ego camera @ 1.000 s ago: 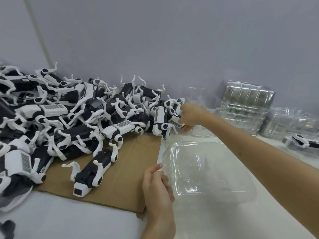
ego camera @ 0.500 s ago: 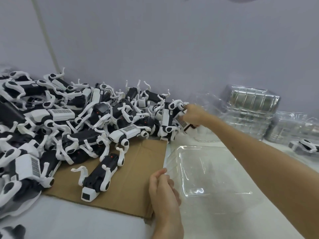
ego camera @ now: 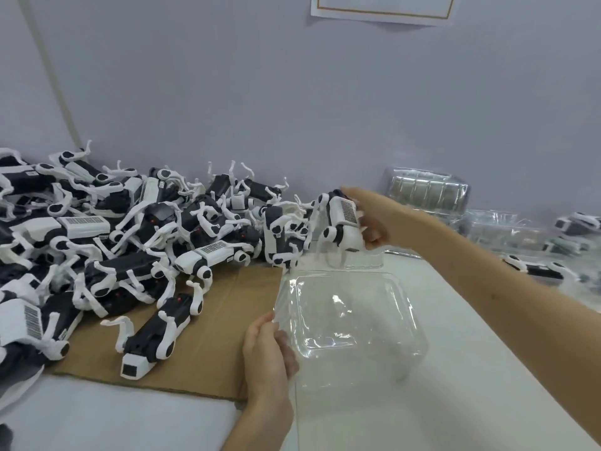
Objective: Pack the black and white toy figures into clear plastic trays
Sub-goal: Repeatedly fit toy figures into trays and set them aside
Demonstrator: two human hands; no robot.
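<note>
- Right hand (ego camera: 370,219): grip clamped on one toy figure (ego camera: 341,222), fingers curled round its right side. The fingertips are partly hidden behind the body.
- Toy figure: held off the worktop (ego camera: 471,369), at the right end of the pile (ego camera: 130,239), just beyond the far rim of the clear tray (ego camera: 351,307).
- Long axis near upright: black end up, white end down. Barcode label faces the camera; white legs stick out to the left.
- Left hand (ego camera: 266,353): grip closed on the tray's near-left rim, thumb uppermost. Fingers show only dimly through the plastic.
- Clear tray: open side up, just beside the cardboard sheet (ego camera: 221,320).
- Pile: tangled, cut off at the left edge.
- Tray stack (ego camera: 429,193) by the wall: blurred, contents unclear.
</note>
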